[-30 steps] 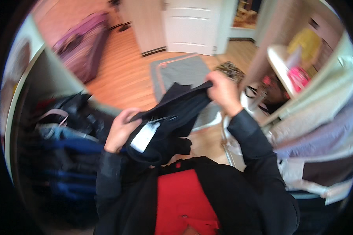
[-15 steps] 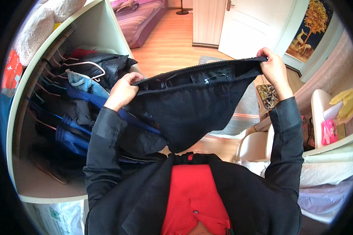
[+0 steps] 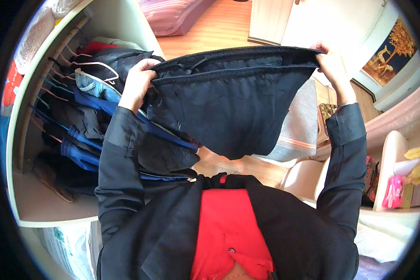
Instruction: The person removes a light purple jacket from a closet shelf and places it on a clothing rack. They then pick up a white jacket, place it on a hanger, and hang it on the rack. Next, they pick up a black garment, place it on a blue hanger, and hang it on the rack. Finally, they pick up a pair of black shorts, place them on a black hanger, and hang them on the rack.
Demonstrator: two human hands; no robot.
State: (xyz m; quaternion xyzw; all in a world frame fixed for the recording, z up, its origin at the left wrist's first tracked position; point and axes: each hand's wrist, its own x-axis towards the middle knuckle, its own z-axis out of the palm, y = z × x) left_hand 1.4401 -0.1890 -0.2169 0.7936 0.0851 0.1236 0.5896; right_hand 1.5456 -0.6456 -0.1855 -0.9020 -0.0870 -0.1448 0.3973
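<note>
A black elastic-waist garment (image 3: 233,107) hangs stretched between my two hands, its waist opening facing up. Whether it is trousers or a skirt I cannot tell. My left hand (image 3: 137,84) pinches the left end of the waistband, beside the clothes in the wardrobe. At the other end, my right hand (image 3: 333,70) grips the waistband with the thumb and fingers closed on it. A dark cord shows inside the opening, near the left side. The lower part of the garment droops toward me.
On my left, an open wardrobe (image 3: 53,218) holds dark clothes, jeans (image 3: 95,85) and several hangers (image 3: 108,68) on a rail. A grey cloth-covered surface (image 3: 303,123) stands behind the garment. To the right are a white chair (image 3: 302,179) and a shelf with a pink item (image 3: 394,192).
Both hands have lifted the garment a little, and the waistband is stretched more level and wider. My left hand has moved slightly left and up. The view has shifted slightly.
</note>
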